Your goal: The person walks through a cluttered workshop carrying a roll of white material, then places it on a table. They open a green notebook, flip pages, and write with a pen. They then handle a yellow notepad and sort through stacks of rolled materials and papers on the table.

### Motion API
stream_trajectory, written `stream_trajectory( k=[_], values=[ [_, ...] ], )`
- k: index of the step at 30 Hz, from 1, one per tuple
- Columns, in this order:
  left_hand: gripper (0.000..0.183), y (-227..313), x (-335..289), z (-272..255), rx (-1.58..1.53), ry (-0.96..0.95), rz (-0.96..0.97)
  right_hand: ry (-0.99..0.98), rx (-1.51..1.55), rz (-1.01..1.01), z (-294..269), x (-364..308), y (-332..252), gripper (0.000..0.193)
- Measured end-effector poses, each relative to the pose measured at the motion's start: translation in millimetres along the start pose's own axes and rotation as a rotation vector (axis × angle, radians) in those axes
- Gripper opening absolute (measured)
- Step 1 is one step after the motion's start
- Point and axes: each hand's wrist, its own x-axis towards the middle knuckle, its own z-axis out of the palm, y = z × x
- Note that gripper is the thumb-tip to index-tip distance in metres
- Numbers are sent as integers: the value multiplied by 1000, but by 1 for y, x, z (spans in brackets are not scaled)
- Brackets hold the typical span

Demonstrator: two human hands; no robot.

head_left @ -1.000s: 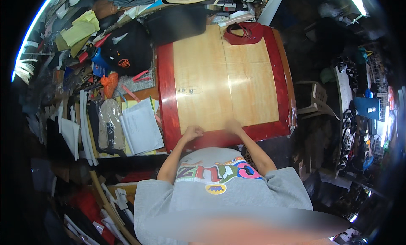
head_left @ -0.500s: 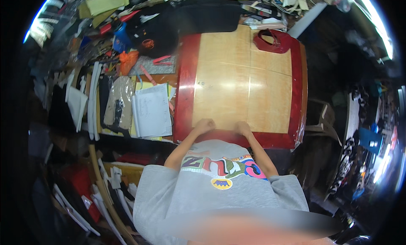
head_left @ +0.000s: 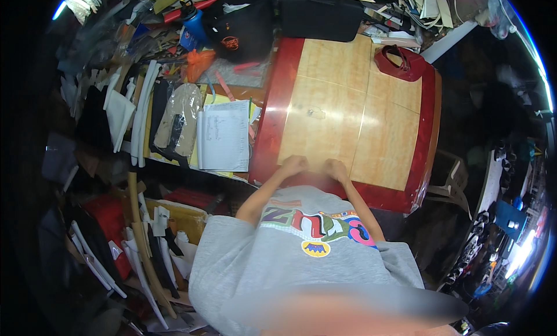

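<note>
- As the camera looks straight down, a wide table (head_left: 342,113) fills the middle: pale wood panels framed by a glossy red border, its near edge against the person's grey shirt (head_left: 301,260).
- Left of the table, a cluttered bench (head_left: 145,110) holds stacked sheets, dark bags and white strips, with more white strips leaning below it.
- A long black case (head_left: 319,14) lies along the table's far edge, touching the red border.
- A black cap (head_left: 238,28) with an orange badge sits just beside the table's far left corner.
- A lined notebook (head_left: 223,136) lies open on the bench, just left of the red border.
- A red shoe piece (head_left: 400,63) rests on the table's far right corner, partly over the border.
- An orange bag (head_left: 199,62) and a blue bottle (head_left: 191,26) stand among the clutter near the cap.
- The left hand (head_left: 294,163) rests on the near strip of pale wood, fingers curled into a loose fist; whether it grips anything cannot be told.
- The right hand (head_left: 335,169) lies just beside it, also curled; the area between the two hands is blurred, so any item there is hidden.
</note>
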Motion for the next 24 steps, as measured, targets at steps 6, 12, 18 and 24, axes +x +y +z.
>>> stream_trajectory(
  k=[6,12,18,24],
  values=[
    [19,-5,4,-1,-50,-18,7,29,16,16,3,0,2,25],
    [20,2,4,-5,-39,-28,-10,44,8,20,5,5,5,25],
    [21,2,10,-9,9,-43,8,88,-45,-20,5,8,6,25],
    [21,-2,20,-10,-46,-93,-28,42,-72,44,6,18,7,21]
  ],
)
